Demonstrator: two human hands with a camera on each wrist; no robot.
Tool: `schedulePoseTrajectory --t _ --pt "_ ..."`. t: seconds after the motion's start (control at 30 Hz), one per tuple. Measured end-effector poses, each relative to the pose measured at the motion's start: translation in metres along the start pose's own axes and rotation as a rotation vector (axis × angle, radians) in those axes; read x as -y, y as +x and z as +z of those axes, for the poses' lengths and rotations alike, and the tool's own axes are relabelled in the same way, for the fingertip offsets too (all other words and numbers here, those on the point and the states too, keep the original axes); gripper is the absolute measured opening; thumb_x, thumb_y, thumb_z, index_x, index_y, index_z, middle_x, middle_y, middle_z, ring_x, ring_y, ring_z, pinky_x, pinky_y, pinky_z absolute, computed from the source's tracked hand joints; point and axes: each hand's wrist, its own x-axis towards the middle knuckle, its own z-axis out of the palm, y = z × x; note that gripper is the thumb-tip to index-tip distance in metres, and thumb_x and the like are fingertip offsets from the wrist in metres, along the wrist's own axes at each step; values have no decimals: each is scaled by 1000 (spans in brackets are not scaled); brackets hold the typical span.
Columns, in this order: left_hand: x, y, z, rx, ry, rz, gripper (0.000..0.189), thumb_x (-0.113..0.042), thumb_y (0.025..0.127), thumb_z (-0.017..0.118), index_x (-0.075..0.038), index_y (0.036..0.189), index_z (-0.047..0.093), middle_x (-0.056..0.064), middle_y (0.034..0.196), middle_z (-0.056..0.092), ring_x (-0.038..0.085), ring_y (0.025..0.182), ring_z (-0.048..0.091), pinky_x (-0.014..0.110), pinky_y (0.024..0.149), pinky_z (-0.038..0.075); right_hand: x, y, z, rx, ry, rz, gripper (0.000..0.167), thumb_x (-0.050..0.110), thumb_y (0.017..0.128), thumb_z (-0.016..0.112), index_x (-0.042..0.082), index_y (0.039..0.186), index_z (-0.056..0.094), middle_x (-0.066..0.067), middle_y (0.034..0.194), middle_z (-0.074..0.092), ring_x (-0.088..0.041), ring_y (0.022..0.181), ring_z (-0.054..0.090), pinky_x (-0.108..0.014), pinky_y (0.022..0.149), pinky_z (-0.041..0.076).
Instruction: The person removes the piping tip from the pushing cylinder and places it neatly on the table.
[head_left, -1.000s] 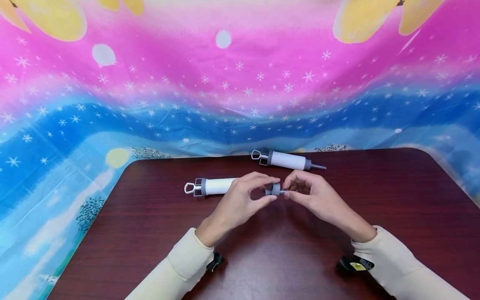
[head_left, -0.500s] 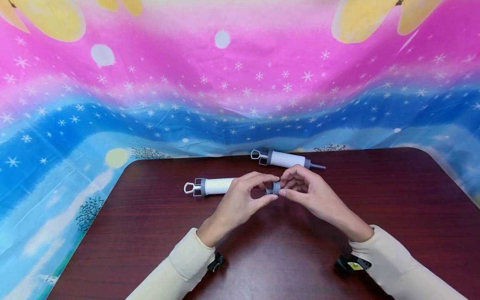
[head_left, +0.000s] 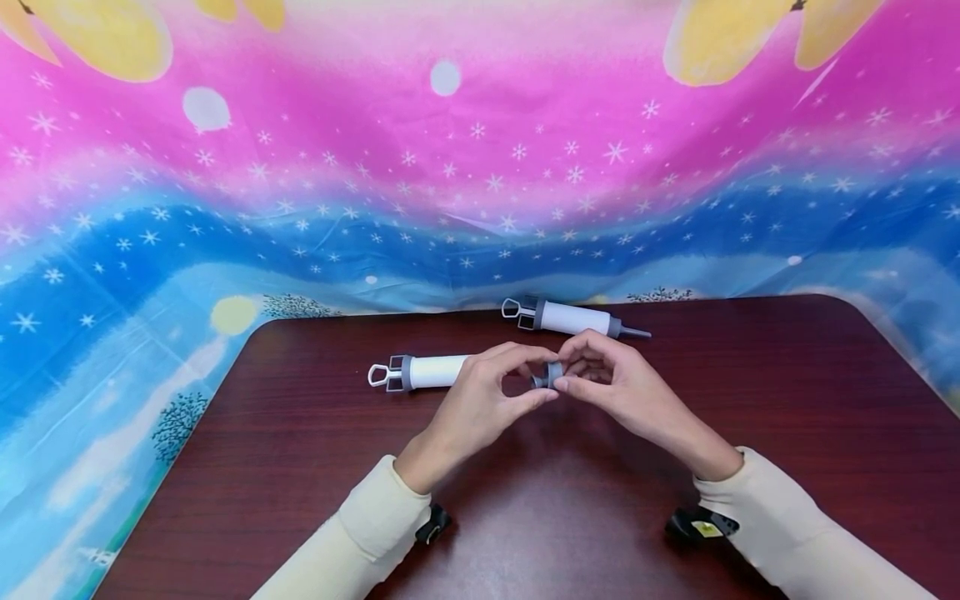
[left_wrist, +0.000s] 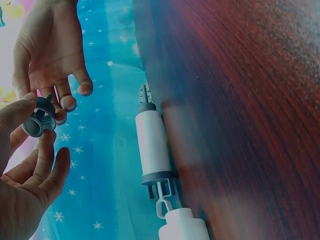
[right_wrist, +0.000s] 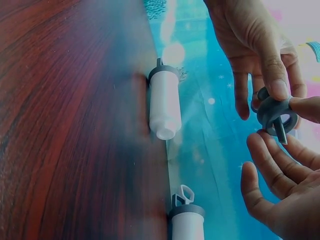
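Note:
My left hand (head_left: pixel 476 400) pinches a grey ring-shaped nozzle cap (head_left: pixel 553 375) between thumb and fingers, held above the table. From the other side my right hand (head_left: pixel 637 387) has its thumb and fingertips at the same cap. In the right wrist view the cap (right_wrist: pixel 277 116) shows a thin spout pointing toward that camera; its wider round opening (left_wrist: pixel 34 126) faces the left wrist camera. Behind my left hand lies a large white syringe (head_left: pixel 435 372) with a looped handle at its left end. Its front end (right_wrist: pixel 165 132) is a bare white neck with no grey tip.
A second white syringe (head_left: pixel 576 320), with a grey tip and thin spout, lies near the back edge of the dark wooden table (head_left: pixel 300 500). A printed cloth (head_left: pixel 465 167) hangs behind the table. Black wrist cameras (head_left: pixel 433 523) sit under both sleeves.
My right hand has moved slightly left, closer around the cap, and its fingers now hide the spout in the head view. My left hand and both syringes have stayed put.

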Motion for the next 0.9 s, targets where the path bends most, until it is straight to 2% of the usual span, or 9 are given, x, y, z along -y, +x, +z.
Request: schedulePoseTrajectory --t 0.2,0.4,0.67,0.9 --pt "0 0 -1 -3 6 4 41 -17 89 86 -17 128 74 -3 116 76 8 92 68 24 82 58 0 0 0 2 -4 -5 21 8 98 72 3 117 64 -11 103 69 -13 91 70 -26 81 58" --pt "0 0 -3 -12 -6 -7 42 -15 87 86 -12 127 74 2 112 76 12 89 69 24 84 59 -1 -1 -2 -15 -6 -10 20 8 97 73 4 115 65 -11 102 69 -13 91 70 -25 80 58" --pt "2 -2 -7 -12 -47 -33 36 -10 87 86 -10 121 75 4 104 74 11 85 69 32 80 63 -1 -3 -6 -31 -9 9 19 11 98 73 6 115 66 -11 103 69 -14 90 70 -25 80 58" --pt "3 -3 -9 -20 -57 -34 32 -7 86 86 -8 117 77 3 105 74 10 84 71 21 82 61 -1 -4 -8 -45 4 9 21 9 97 74 4 115 66 -12 102 69 -17 90 71 -25 79 58"
